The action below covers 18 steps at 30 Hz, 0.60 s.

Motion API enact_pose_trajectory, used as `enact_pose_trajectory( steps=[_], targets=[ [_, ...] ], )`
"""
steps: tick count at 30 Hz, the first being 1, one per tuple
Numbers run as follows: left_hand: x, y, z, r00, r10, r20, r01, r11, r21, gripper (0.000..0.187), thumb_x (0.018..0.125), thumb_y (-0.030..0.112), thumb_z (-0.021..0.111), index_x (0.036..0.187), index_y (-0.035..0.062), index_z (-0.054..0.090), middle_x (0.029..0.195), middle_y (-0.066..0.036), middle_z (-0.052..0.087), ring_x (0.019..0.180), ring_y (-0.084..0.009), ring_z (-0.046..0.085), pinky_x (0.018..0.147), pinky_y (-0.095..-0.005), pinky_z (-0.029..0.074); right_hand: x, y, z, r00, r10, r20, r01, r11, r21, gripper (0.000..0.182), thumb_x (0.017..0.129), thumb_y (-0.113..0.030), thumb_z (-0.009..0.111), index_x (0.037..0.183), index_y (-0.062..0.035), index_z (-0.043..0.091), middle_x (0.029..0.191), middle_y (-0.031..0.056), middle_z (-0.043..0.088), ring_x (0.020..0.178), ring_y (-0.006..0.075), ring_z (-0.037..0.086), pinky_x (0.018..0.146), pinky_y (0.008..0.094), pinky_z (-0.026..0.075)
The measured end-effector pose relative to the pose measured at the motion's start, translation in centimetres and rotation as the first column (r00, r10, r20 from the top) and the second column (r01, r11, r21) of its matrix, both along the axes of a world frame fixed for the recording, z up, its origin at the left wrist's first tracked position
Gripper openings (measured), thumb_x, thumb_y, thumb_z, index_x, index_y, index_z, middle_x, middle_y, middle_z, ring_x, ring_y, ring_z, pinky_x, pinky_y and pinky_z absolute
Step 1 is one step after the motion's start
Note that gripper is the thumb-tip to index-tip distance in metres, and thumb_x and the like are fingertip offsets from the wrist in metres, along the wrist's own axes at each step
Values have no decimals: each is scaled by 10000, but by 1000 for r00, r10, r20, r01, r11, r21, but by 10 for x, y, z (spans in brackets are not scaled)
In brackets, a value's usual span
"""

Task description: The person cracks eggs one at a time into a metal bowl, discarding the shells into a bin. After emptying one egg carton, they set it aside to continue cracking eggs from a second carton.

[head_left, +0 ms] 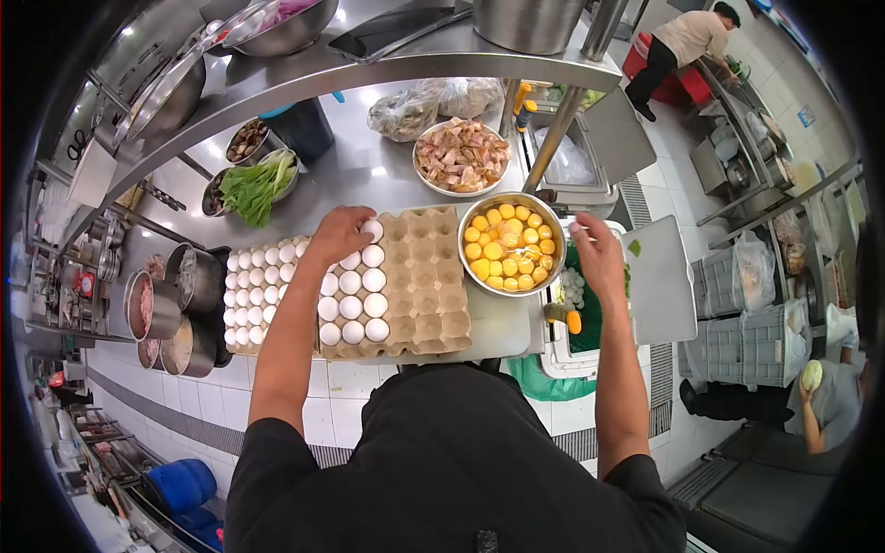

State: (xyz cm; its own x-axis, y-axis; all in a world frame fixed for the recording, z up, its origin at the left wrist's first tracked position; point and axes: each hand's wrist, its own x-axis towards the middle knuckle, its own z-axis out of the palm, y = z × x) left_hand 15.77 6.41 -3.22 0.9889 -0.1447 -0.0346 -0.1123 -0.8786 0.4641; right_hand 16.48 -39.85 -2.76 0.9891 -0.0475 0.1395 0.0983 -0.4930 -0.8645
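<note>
Left hand on egg tray, right hand over bin beside yolk bowl.

Left hand (339, 235) rests on the tray (419, 286), fingers closed on an egg (371, 229) at the tray's far edge; white eggs fill the left rows, right cups bare. Right hand (597, 251) hovers just right of the bowl (512, 244) of yolks on the bench (369, 170), fingers loosely apart, holding nothing visible.

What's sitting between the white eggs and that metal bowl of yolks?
Empty brown cardboard egg-tray cups fill the stretch between the white eggs and metal bowl of yolks, per the head view.
</note>
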Motion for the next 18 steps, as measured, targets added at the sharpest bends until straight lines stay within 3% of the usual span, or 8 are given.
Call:
enact_pose_trajectory(
  steps=[1, 3, 4, 5, 7, 12, 15, 18],
  targets=[
    [3, 1, -5, 1000, -3, 2, 3, 1000, 0, 459, 742, 184, 735, 1179, 58, 678, 1054, -141, 706, 965, -289, 661, 891, -402, 523, -1, 14, 4, 999, 36, 7, -36, 999, 14, 362, 941, -244, 677, 1232, -31, 658, 1090, 115, 699, 890, 161, 662, 781, 304, 539],
    [14, -4, -18, 986, 145, -84, -166, 802, -574, 459, 790, 123, 735, 1230, 37, 634, 1014, -111, 699, 958, -201, 658, 824, -340, 543, -2, 42, 2, 977, 171, 124, -158, 981, -114, 379, 912, -234, 702, 1247, -65, 644, 1157, 128, 663, 921, 247, 684, 802, 337, 547],
    [20, -20, -17, 988, 129, -88, -156, 798, -581, 459, 790, 123, 735, 1230, 37, 634, 1014, -111, 699, 958, -201, 658, 824, -340, 543, -12, 65, 22, 962, 250, 112, -227, 956, -185, 466, 903, -285, 706, 1322, -114, 593, 1301, 131, 583, 1015, 303, 664, 852, 377, 545],
    [26, -47, -10, 996, 49, -77, -89, 682, -726, 456, 814, 97, 728, 1252, 36, 614, 1020, -95, 689, 958, -173, 650, 808, -308, 539, -14, 84, 23, 888, 345, 305, -225, 903, -365, 579, 896, -352, 705, 1408, -164, 512, 1408, 137, 498, 1102, 335, 629, 899, 421, 533],
    [28, -108, 19, 980, -157, -124, -36, 473, -881, 441, 879, 53, 683, 1305, 32, 570, 1054, -63, 664, 978, -129, 629, 847, -276, 532, -16, 116, 26, 870, 443, 216, -394, 889, -235, 644, 887, -329, 709, 1449, -157, 446, 1408, 184, 481, 1127, 396, 604, 918, 470, 516],
    [43, -179, 36, 976, -201, -86, -4, 377, -926, 474, 922, 203, 693, 1338, 23, 555, 1037, -51, 658, 886, -103, 619, 750, -245, 516, 35, 106, 11, 956, -29, 293, -19, 987, 161, 423, 907, -114, 626, 1305, -13, 528, 1154, 198, 632, 1012, 333, 634, 873, 394, 503],
    [55, -187, 37, 983, -89, -163, -104, 465, -879, 469, 934, 231, 676, 1334, 18, 556, 1002, -37, 654, 856, -98, 614, 720, -243, 510, 86, 83, -6, 817, -565, 110, 419, 715, 559, 443, 1003, -260, 539, 1378, -39, 457, 1080, 147, 622, 922, 262, 607, 798, 377, 529],
    [66, -202, 34, 977, -117, -177, -103, 468, -878, 447, 931, 229, 666, 1312, 13, 575, 967, -32, 650, 828, -99, 610, 692, -246, 506, 108, 81, -7, 881, -461, -106, 397, 600, 695, 456, 1016, -292, 524, 1392, -50, 432, 1014, 119, 611, 795, 208, 596, 643, 337, 535]
  ],
)
